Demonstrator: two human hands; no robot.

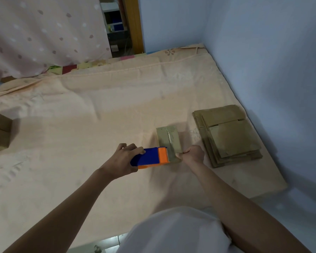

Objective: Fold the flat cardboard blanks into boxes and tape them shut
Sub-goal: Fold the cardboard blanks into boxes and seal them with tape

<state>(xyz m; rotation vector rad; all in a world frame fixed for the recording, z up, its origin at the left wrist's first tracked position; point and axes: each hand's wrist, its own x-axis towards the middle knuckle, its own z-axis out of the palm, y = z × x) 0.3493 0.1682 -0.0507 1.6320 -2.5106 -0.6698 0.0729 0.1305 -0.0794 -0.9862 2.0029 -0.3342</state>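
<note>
You kneel at a peach-sheeted mattress set into a blue-walled corner. Your left hand grips a blue-and-orange tape dispenser against a folded cardboard box; your right hand pinches its near corner. Flat cardboard blanks are stacked just right.

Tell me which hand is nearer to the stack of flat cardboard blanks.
Right. The right hand grips the near corner of the small box, just beside the stack of flat blanks. The left hand holds the tape dispenser on the box's far side from the stack.
</note>
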